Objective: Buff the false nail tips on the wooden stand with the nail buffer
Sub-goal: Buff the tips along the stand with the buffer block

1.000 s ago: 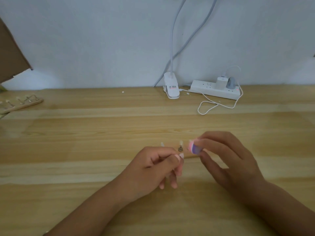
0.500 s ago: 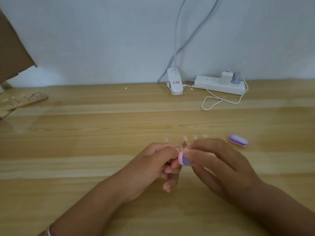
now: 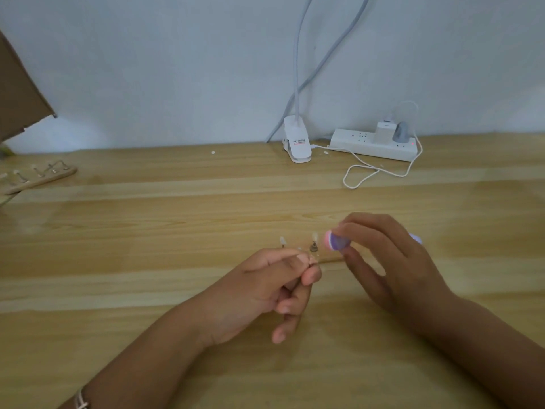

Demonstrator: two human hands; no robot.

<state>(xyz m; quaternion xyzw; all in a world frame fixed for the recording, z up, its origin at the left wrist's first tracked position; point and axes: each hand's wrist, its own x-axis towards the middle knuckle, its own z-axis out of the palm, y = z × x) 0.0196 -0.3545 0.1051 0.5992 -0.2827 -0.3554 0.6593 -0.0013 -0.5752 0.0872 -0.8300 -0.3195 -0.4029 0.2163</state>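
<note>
My right hand [image 3: 386,261] pinches a small pink and purple nail buffer [image 3: 335,241] between thumb and fingers, a little above the table. The buffer's end sits just right of an upright false nail tip [image 3: 314,236] on the wooden stand [image 3: 330,259], which my hands mostly hide. A second tip [image 3: 282,240] stands further left. My left hand [image 3: 265,287] pinches something small at the stand between thumb and forefinger; what it holds is too small to make out.
A second purple buffer [image 3: 416,239] peeks out behind my right hand. Another wooden stand with tips [image 3: 41,175] lies at the far left. A white clip lamp base [image 3: 297,143], a power strip [image 3: 374,144] and a looped cable [image 3: 365,172] sit by the wall.
My right hand has lifted the buffer up and to the right, away from my left fingertips and beside the upright tip. It now covers most of the second buffer. The left hand has barely moved.
</note>
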